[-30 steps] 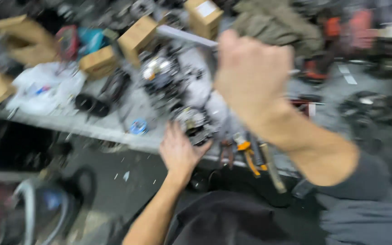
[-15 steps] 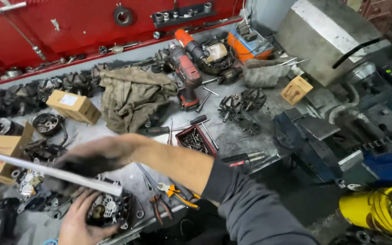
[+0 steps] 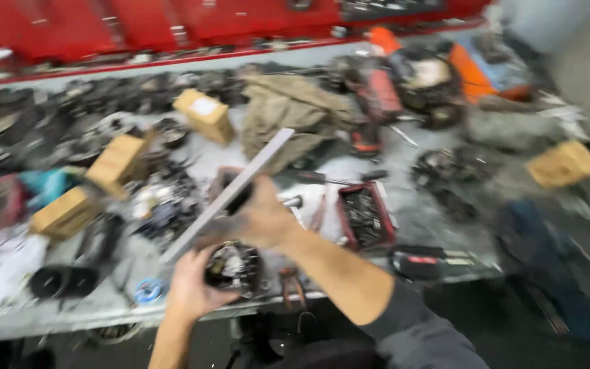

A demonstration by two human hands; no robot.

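Two hands over a round part at the front edge of a cluttered grey workbench (image 3: 438, 225)

The left hand (image 3: 192, 290) cups the round dark metal mechanical part (image 3: 232, 265) from the left, fingers curled on its rim; the right hand (image 3: 261, 217), just above it, is clamped on a long flat pale metal strip (image 3: 230, 193) whose long axis slants up-right toward the crumpled khaki cloth (image 3: 295, 113), lower end left of the part
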